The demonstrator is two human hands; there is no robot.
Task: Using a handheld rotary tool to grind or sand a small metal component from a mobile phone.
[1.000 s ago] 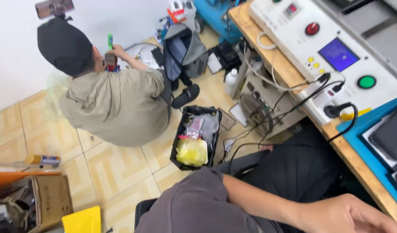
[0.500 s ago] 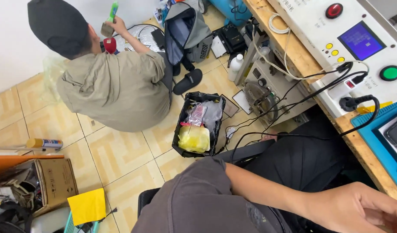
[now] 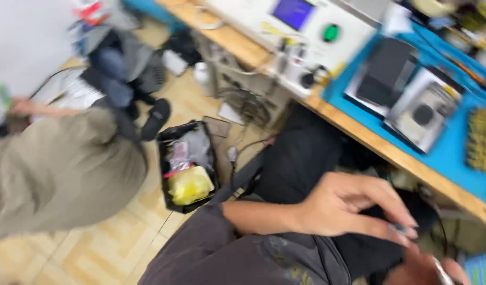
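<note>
The view is blurred by motion. My left hand (image 3: 354, 208) reaches right over my lap in black trousers (image 3: 306, 153), below the wooden bench edge (image 3: 359, 132). Its fingers are stretched out close together, and the tips meet my right hand (image 3: 425, 269) at the bottom right corner. My right hand is mostly cut off by the frame, and a thin silvery tool (image 3: 440, 270) shows in its curled fingers. Whether my left fingertips pinch anything is too blurred to tell.
A person in a khaki shirt (image 3: 58, 169) crouches on the tiled floor at left. A black bin (image 3: 164, 158) with a yellow bag (image 3: 189, 184) stands beside my leg. The bench carries a white machine (image 3: 253, 16) with a blue screen, and a blue mat (image 3: 454, 153) with two box-shaped devices.
The view has swung right, showing more of the bench and the blue mat. My left hand has risen into the middle of the frame, and my right hand has appeared at the bottom corner.
</note>
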